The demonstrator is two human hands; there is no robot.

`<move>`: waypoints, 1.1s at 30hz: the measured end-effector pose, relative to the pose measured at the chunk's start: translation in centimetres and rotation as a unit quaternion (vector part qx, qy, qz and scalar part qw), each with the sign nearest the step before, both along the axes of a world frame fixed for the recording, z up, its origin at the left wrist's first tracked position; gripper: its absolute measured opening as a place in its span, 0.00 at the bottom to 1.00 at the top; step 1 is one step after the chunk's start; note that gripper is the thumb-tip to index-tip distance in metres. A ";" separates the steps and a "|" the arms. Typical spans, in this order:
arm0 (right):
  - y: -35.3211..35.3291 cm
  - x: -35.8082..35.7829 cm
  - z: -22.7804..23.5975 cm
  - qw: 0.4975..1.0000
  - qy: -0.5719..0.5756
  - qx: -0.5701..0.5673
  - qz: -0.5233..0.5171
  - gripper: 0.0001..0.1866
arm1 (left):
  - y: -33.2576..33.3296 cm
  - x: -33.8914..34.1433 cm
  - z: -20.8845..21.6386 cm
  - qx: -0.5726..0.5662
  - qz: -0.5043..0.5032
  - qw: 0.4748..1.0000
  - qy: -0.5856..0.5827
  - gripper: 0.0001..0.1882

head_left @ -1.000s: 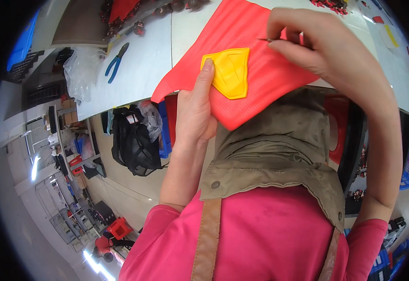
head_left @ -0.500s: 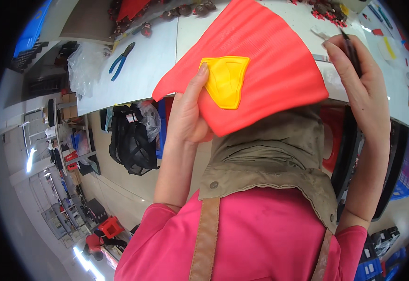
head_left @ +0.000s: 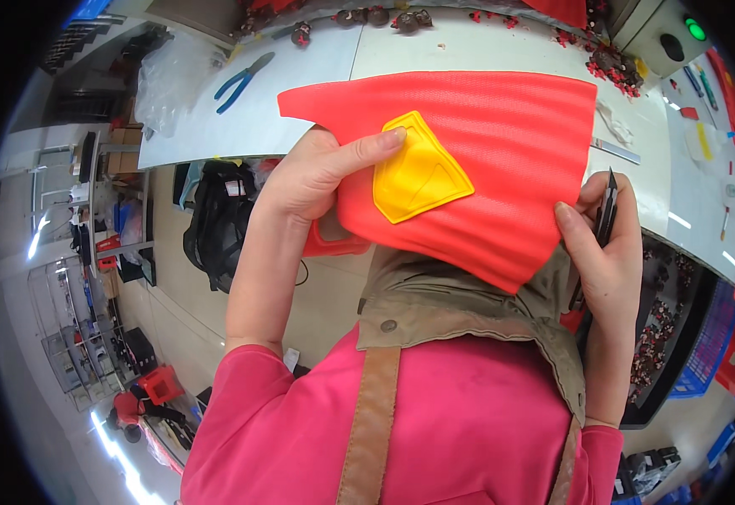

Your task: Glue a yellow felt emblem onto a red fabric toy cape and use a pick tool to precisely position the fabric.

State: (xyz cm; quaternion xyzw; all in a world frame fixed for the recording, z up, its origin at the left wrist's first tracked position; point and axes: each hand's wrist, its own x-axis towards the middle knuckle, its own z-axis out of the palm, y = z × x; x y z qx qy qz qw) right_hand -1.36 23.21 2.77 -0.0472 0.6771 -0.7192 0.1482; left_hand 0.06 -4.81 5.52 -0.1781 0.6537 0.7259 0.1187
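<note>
A soft red cape-shaped piece (head_left: 510, 143) with ridged folds spans the space between my hands, above my lap and the table's near edge. It bears a raised yellow shield-shaped emblem (head_left: 422, 189). My left hand (head_left: 304, 177) grips the cape from its left side, thumb pressed on the emblem's upper left and the other fingers hidden behind. In my right hand (head_left: 607, 269) is a dark utility knife (head_left: 606, 210), its pointed blade tip upward. The right thumb is at the cape's right edge, and the blade stands just right of that edge.
Blue-handled pliers (head_left: 244, 82) lie on the white table (head_left: 317, 67), left of the cape. Dark brown and red scraps (head_left: 615, 69) are heaped at the back right. A thin metal strip (head_left: 615, 151) rests near the right hand. Below right sits a dark tray (head_left: 658, 328) of scraps.
The cape has turned clockwise and its right side has come lower. My right hand with the knife has moved down and left to the cape's edge; my left hand has shifted slightly left.
</note>
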 end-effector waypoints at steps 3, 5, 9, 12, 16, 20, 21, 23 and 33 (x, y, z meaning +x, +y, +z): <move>-0.1 0.4 -0.1 1.000 0.000 -0.010 -0.008 0.13 | -0.3 -0.1 -0.9 0.044 -0.008 0.999 0.020 0.27; -0.2 0.6 -0.1 1.000 0.000 -0.018 -0.006 0.13 | -0.2 0.0 -1.3 0.065 -0.009 0.997 0.030 0.27; -0.4 1.1 -0.2 1.000 0.018 -0.011 -0.009 0.13 | -0.6 0.1 -2.2 0.088 -0.020 0.994 0.056 0.26; -0.4 1.4 -0.4 1.000 0.015 -0.007 -0.005 0.13 | -0.8 0.1 -2.4 0.095 -0.030 0.993 0.069 0.25; -0.4 1.4 -0.5 1.000 0.022 0.004 -0.011 0.13 | -0.7 0.1 -2.1 0.080 -0.031 0.994 0.068 0.25; -0.2 1.3 0.0 1.000 0.018 0.019 -0.009 0.13 | -1.1 -0.4 -2.7 0.077 -0.041 0.994 0.068 0.24; -0.1 1.3 0.0 1.000 0.017 0.017 -0.009 0.13 | -1.1 -0.4 -2.6 0.073 -0.042 0.994 0.070 0.23; 0.3 1.2 0.1 1.000 0.018 0.017 -0.011 0.13 | -1.1 -0.5 -2.4 0.071 -0.044 0.994 0.076 0.23; 4.4 -3.1 1.8 0.965 0.141 0.202 -0.096 0.09 | -5.4 -2.9 -0.9 -0.009 -0.044 0.997 0.061 0.29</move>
